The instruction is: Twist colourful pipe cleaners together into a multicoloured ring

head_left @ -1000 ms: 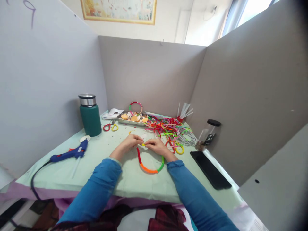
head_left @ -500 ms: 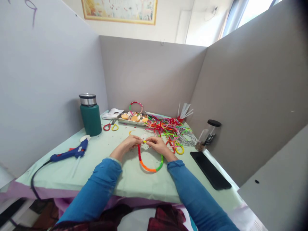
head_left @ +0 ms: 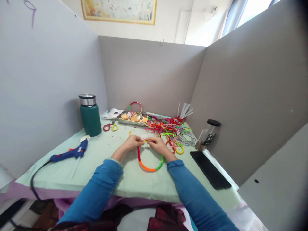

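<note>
Between my two hands hangs a ring wrapped in fuzzy pipe cleaner [head_left: 147, 169], with red, orange and green stretches showing along its lower side. My left hand [head_left: 132, 142] pinches the ring at its upper left, close to a short yellow pipe cleaner part [head_left: 144, 141]. From the other side my right hand [head_left: 156, 144] pinches at the same yellow part, fingertips close to those of the left. Both hands are closed, and the fingers hide much of the ring's top. A yellow strand end [head_left: 130, 132] lies just beyond my left hand.
At left are a green bottle [head_left: 90, 118] and a blue glue gun [head_left: 69, 155]. Farther back are scissors [head_left: 111, 127], a metal tray [head_left: 132, 122] of craft pieces, a finished-looking ring [head_left: 130, 106] and tangled pipe cleaners [head_left: 166, 125]. A black phone [head_left: 210, 170] and clear jar [head_left: 209, 134] sit right.
My left hand has shifted very slightly at the yellow part, and the ring's red side has tipped a little left. My right hand stays nearly where it was.
</note>
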Available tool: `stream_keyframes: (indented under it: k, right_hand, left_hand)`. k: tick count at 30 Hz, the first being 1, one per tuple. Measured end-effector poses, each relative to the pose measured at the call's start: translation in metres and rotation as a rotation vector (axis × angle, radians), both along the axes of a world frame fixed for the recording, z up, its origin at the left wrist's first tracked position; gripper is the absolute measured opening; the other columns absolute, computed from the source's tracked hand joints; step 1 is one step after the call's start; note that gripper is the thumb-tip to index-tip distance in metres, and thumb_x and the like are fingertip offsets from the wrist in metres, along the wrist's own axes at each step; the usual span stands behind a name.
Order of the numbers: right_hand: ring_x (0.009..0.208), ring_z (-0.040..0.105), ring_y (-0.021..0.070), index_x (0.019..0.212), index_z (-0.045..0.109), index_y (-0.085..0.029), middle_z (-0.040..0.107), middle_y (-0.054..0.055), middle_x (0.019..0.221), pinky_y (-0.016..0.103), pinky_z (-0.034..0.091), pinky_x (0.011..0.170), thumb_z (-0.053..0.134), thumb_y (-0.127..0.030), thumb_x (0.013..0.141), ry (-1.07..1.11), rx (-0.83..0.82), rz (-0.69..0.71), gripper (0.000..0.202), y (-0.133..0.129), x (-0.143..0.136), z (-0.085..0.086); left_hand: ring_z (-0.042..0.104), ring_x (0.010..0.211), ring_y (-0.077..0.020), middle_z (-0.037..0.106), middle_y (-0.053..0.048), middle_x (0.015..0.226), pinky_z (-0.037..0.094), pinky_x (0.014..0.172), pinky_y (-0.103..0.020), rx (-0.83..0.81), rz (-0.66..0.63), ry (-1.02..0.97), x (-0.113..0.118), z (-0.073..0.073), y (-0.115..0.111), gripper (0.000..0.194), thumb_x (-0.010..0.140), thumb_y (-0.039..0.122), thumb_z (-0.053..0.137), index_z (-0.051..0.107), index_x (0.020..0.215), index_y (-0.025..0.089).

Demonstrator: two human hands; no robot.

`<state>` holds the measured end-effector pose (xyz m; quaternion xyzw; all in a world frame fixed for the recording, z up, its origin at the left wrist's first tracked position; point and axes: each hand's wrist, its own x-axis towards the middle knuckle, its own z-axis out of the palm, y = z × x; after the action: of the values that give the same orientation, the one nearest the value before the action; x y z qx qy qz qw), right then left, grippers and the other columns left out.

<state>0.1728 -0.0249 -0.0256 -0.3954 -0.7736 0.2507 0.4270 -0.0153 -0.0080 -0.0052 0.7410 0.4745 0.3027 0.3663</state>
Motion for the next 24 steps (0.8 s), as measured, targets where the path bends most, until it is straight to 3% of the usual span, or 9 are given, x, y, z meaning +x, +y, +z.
stream_keyframes:
  k: [11, 20, 24]
  right_hand:
    - [0.085, 0.062, 0.0177, 0.096, 0.069, -0.021, 0.069, 0.004, 0.095, 0.031, 0.047, 0.079, 0.051, -0.017, 0.075, -0.062, 0.022, -0.060, 0.027, 0.006, 0.002, -0.006]
    - [0.079, 0.062, 0.0173, 0.094, 0.069, -0.022, 0.069, 0.003, 0.092, 0.029, 0.047, 0.074, 0.054, -0.021, 0.076, -0.081, -0.007, -0.051, 0.024, 0.006, 0.003, -0.007]
    - [0.080, 0.062, 0.0172, 0.092, 0.070, -0.021, 0.069, 0.003, 0.091, 0.028, 0.047, 0.073, 0.054, -0.024, 0.076, -0.073, -0.021, -0.024, 0.023, 0.005, 0.003, -0.006]
  left_hand:
    - [0.057, 0.074, -0.0162, 0.067, -0.006, 0.080, 0.038, 0.065, -0.024, 0.407, 0.088, 0.377, 0.000, -0.001, 0.000, 0.023, 0.071, 0.030, 0.054, 0.070, 0.081, 0.018]
    - [0.054, 0.077, -0.0151, 0.061, -0.005, 0.085, 0.036, 0.065, -0.024, 0.627, 0.048, 0.421, 0.001, 0.002, -0.011, 0.024, 0.080, 0.029, 0.046, 0.068, 0.082, 0.020]
    - [0.054, 0.081, -0.0148, 0.060, -0.005, 0.091, 0.036, 0.067, -0.024, 0.651, 0.026, 0.402, 0.001, 0.002, -0.012, 0.025, 0.082, 0.031, 0.045, 0.068, 0.083, 0.021]
